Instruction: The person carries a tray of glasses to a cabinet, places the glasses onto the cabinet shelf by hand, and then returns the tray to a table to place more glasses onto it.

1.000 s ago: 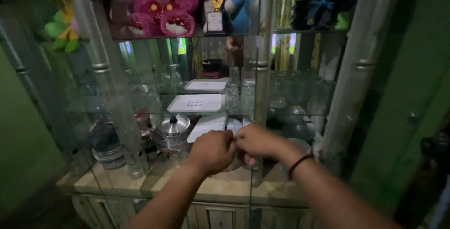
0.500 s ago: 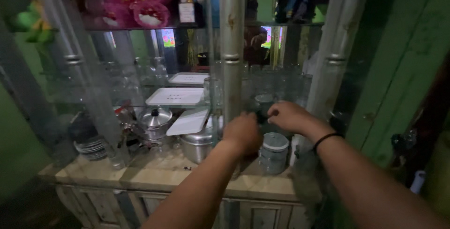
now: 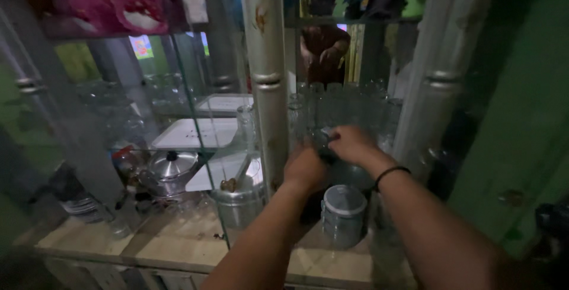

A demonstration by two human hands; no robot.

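Two bare arms reach from the near edge into a glass-fronted display cabinet. The left hand (image 3: 305,168) is curled into a loose fist, knuckles up, just right of a silver centre post (image 3: 265,70). The right hand (image 3: 351,143), with a dark band (image 3: 391,174) on its wrist, is bent at the fingers and meets the left over a small dark object (image 3: 325,147). Both hands seem to pinch it, but it is too dim and blurred to tell what it is or how firmly it is held. It sits at the height of the middle glass shelf, in front of a row of clear drinking glasses (image 3: 338,106).

Directly below the hands stands a small stacked metal canister (image 3: 342,214) with a round lid. To its left, behind the post, is a larger metal pot (image 3: 238,198). Further left sits a lidded steel pot with a black knob (image 3: 172,168), and beyond it a stack of plates (image 3: 77,204). All stand on a pale wooden shelf (image 3: 178,245).

On the middle level to the left lie two flat white rectangular trays (image 3: 198,133), one behind the other. The centre post and the glass pane beside it stand between the viewer and these things.

On the top shelf, far left, is a bright pink plush toy (image 3: 112,2), with a small white card (image 3: 195,6) standing beside it. A second silver post (image 3: 441,70) rises on the right, next to a green wall (image 3: 521,118). A reddish-brown figure (image 3: 323,50) shows dimly at the back of the cabinet.
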